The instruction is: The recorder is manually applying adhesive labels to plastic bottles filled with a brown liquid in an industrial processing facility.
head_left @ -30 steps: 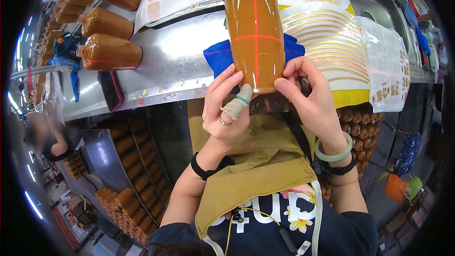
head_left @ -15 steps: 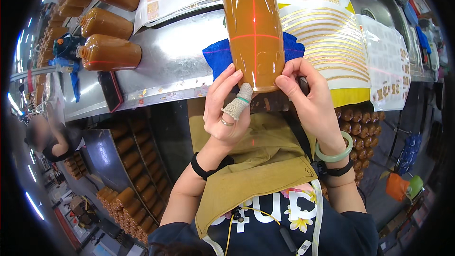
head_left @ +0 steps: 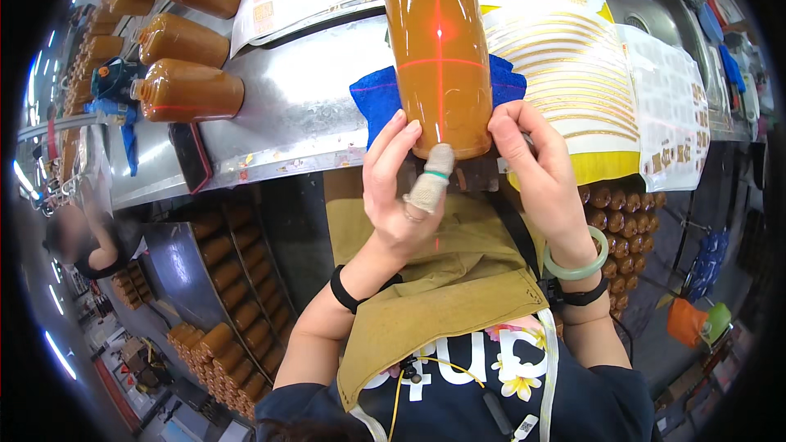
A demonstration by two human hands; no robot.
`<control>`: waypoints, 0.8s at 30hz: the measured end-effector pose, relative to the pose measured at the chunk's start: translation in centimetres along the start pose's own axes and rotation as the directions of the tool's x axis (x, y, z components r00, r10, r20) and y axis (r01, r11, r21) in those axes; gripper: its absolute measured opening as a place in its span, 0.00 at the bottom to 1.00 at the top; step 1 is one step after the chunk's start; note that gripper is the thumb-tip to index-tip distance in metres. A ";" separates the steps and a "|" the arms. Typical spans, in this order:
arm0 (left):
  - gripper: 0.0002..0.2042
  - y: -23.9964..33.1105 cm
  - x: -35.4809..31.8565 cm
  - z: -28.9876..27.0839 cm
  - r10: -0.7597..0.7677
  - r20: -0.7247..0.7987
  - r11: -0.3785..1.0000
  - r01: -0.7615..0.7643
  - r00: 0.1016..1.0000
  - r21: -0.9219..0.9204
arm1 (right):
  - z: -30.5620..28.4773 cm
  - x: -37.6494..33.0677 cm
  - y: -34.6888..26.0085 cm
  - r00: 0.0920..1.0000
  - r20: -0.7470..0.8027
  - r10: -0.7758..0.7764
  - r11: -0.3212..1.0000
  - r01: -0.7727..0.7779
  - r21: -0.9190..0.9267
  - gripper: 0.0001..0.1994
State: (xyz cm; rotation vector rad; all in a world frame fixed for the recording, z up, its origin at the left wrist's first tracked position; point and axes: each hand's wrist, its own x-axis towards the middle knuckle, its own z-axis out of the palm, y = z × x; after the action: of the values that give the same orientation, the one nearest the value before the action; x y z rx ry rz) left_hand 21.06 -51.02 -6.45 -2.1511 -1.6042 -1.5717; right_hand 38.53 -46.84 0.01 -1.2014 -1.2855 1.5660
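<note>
A large brown glossy bottle (head_left: 442,24) lies on a blue cloth (head_left: 375,92), its neck pointing away from me and its base toward me. A red cross of light falls on it. My left hand (head_left: 403,188) has its fingertips against the lower left side of the bottle. One of its digits, wrapped in a grey knit cover (head_left: 429,191) with a green band, presses at the base. At the lower right edge, my right hand (head_left: 540,168) holds the bottle with thumb and bent fingers. That hand's lower fingers are partly hidden.
Several brown bottles (head_left: 192,90) lie at the left on the metal bench (head_left: 286,106), near a dark phone (head_left: 190,155). Sheets with gold curved strips (head_left: 573,82) lie at the right. A paper sheet (head_left: 295,4) lies at the far left. Racks of bottles (head_left: 237,295) stand below.
The covered digit of my left hand has moved right along the bottle's base. My right thumb has shifted slightly outward to the bottle's edge. The bottle stays in place.
</note>
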 end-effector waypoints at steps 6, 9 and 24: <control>0.37 0.8 -0.7 0.4 -0.172 0.068 0.984 0.175 0.983 -0.031 | -1.0 -0.7 0.6 0.999 0.045 0.000 0.990 -0.007 0.144 0.10; 0.39 1.4 -0.8 0.9 -0.169 0.092 0.985 0.170 0.981 -0.006 | -1.7 -0.7 0.8 0.998 -0.047 -0.052 0.987 0.058 0.147 0.12; 0.42 0.0 2.5 -0.5 -0.140 0.056 0.980 0.146 0.989 -0.133 | 0.3 -1.1 -2.3 0.906 -0.279 -0.317 0.844 0.136 -0.518 0.09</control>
State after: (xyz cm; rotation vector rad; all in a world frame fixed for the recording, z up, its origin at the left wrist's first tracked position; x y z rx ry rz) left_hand 20.65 -49.61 -4.43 -2.1989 -1.7504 -1.7329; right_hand 38.52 -47.50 2.51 -1.4899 -1.5577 0.8105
